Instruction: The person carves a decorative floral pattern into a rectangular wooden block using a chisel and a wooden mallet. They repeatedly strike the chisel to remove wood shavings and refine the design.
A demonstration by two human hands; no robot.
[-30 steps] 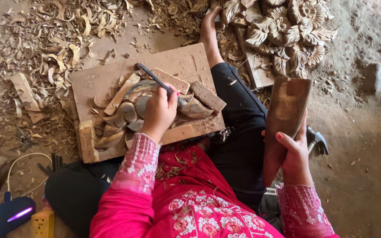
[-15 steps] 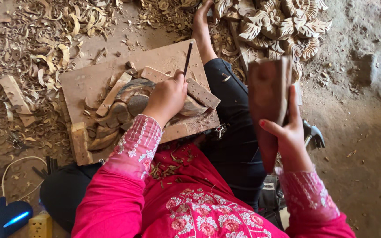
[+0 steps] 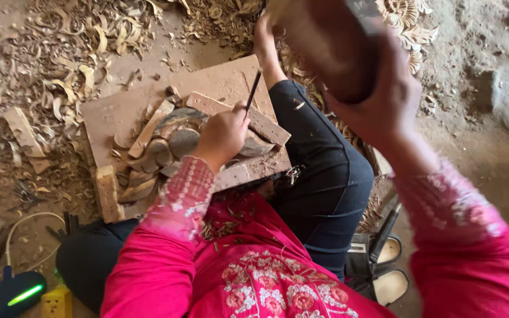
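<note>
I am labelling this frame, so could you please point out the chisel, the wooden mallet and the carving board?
chisel point(image 3: 253, 89), head view, dark shaft above the fist.
wooden mallet point(image 3: 325, 47), head view, its broad face.
carving board point(image 3: 119, 112), head view, bare upper-left surface.

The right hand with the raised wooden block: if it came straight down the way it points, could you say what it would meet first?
Probably the top end of the thin dark chisel held by the left hand over the carved wood piece, though depth is unclear; the right hand is raised near the camera.

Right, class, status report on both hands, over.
Left hand holds chisel on carving. Right hand raises wooden mallet. Shavings litter the floor.
</note>
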